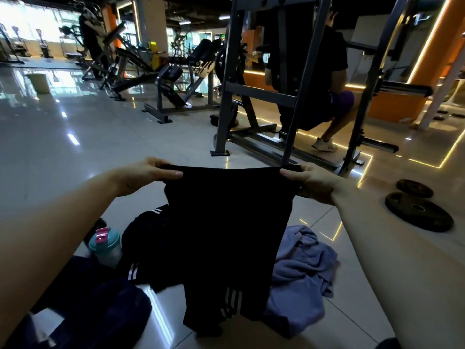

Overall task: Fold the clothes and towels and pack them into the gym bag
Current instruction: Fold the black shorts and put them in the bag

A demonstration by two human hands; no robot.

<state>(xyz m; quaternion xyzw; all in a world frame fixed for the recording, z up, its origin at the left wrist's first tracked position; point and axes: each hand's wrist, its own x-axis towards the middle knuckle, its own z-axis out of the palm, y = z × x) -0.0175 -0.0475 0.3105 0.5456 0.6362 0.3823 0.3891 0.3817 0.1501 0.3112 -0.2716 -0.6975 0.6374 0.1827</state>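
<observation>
A black pair of shorts (226, 235) with white side stripes hangs in the air in front of me. My left hand (148, 175) pinches its waistband at the left end. My right hand (312, 180) pinches the waistband at the right end. Under the shorts another black garment with white stripes (143, 238) lies crumpled on the tiled floor. A lilac towel (302, 270) lies bunched to the right of it. At the lower left a dark navy bag or cloth (100, 311) lies on the floor; which it is I cannot tell.
A teal shaker bottle with a pink lid (104, 245) stands left of the clothes. Two black weight plates (417, 210) lie on the floor at right. A grey rack (251, 96) stands ahead with a person squatting inside it. Gym machines fill the back.
</observation>
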